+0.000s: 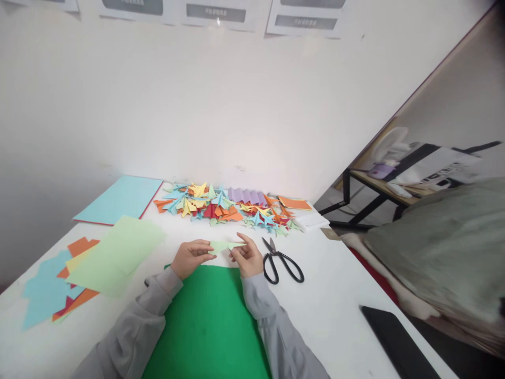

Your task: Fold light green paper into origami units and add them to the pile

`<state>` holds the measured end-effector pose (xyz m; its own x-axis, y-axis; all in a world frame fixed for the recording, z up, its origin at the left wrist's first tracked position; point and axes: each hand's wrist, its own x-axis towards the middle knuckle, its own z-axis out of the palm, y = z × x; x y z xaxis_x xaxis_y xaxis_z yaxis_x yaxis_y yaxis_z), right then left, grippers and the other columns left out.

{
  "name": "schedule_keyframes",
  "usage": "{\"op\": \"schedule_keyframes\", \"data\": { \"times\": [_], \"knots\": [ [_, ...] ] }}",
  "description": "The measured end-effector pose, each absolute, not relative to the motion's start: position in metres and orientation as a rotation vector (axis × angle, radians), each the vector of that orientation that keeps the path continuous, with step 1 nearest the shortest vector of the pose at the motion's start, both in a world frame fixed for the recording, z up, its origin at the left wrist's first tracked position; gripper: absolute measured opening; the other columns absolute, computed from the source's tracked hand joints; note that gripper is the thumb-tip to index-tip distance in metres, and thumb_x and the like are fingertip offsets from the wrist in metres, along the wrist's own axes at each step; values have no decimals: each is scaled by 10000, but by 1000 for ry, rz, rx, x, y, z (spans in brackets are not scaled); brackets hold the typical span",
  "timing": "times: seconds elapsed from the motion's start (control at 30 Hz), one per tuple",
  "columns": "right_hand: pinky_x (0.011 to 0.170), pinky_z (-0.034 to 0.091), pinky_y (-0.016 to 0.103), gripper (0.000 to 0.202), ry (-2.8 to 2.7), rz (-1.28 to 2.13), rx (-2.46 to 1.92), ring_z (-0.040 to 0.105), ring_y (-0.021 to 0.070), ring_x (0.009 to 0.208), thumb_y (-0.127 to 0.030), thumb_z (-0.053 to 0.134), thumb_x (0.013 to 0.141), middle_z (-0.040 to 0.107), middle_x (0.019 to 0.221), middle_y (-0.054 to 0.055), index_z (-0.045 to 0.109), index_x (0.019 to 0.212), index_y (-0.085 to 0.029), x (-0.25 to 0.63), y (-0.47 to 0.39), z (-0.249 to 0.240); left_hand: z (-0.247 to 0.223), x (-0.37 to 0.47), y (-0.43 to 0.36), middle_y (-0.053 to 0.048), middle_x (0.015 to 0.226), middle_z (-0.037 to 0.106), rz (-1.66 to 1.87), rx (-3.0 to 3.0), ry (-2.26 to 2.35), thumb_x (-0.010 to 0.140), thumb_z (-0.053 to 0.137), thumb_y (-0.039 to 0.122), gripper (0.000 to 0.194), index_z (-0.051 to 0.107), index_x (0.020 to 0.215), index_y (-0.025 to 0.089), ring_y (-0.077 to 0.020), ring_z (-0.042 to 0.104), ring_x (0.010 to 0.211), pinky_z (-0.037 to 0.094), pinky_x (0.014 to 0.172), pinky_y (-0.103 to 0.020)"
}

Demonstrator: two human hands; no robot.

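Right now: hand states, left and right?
Left hand: closed, pinching one end of the folded light green paper.
Right hand: closed, pinching its other end.

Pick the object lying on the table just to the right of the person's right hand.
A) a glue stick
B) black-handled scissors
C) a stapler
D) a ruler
B: black-handled scissors lie on the white table beside the right hand.
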<state>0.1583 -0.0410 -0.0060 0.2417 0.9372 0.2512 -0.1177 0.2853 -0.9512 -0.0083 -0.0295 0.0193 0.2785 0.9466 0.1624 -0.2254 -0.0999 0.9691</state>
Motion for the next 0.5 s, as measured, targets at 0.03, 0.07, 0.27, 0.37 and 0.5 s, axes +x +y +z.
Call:
{"op": "schedule_keyframes", "data": {
  "times": [0.03, 0.07, 0.27, 0.37, 0.5],
  "knots": [
    [392, 401, 202, 465, -1050, 925, -993, 537, 103, 468, -231, 598, 640, 545, 568, -41, 454, 1078, -176, 157, -42, -5, 20, -8, -30, -48, 827, 612, 1172, 1269, 769, 469, 744, 235, 235, 682, 669, 130, -188, 607, 744, 539, 722, -358],
    [387, 398, 199, 479, -1044, 932, -986, 541, 103, 470, -235, 602, 639, 548, 582, -38, 445, 1089, -181, 157, -42, -4, 20, -8, -30, -49, 828, 612, 1171, 1258, 770, 464, 746, 234, 240, 681, 669, 126, -189, 611, 735, 540, 718, -358],
    [388, 400, 193, 668, -1082, 943, -974, 535, 93, 476, -257, 605, 668, 558, 679, -31, 273, 1247, -264, 154, -46, 1, 23, -7, -29, -63, 841, 619, 1197, 1169, 857, 456, 748, 243, 257, 674, 662, 110, -188, 633, 610, 548, 666, -356],
    [406, 411, 200, 505, -1207, 935, -966, 539, 91, 510, -268, 579, 700, 580, 787, 6, 407, 1174, -272, 151, -49, 0, 21, -7, -29, -66, 845, 624, 1220, 1157, 870, 460, 745, 246, 264, 670, 672, 107, -184, 633, 596, 543, 661, -349],
    [468, 436, 228, 221, -1446, 820, -1012, 555, 120, 594, -280, 565, 715, 572, 760, 25, 617, 924, -233, 146, -51, -4, 19, -5, -30, -50, 789, 631, 1191, 1156, 844, 475, 737, 224, 229, 664, 659, 108, -176, 631, 592, 541, 623, -318]
  ]
}}
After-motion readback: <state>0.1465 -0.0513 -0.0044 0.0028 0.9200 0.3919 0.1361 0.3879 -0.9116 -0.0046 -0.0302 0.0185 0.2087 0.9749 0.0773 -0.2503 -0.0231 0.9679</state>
